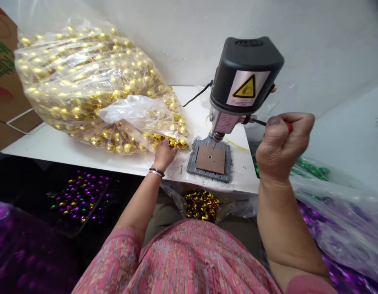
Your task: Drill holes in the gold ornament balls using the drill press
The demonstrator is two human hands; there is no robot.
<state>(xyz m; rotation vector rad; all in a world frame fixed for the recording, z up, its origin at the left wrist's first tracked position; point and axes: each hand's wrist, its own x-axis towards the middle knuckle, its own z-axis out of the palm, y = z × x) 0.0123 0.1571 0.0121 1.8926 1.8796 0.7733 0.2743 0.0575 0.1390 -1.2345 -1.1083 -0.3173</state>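
My left hand reaches to the mouth of a clear plastic bag full of shiny gold balls. Its thumb and fingers close around a gold faceted ball, with other gold balls beside it. My right hand is wrapped around the red-tipped feed lever of a small black bench drill press. Below the drill bit, a brown square block with a small hole lies on the grey base; the bit is above the block.
Gold balls fill plastic at my lap. A dark crate of purple, gold and green balls stands below left. Bagged purple balls and green balls lie right. A cardboard box and black cord are also there.
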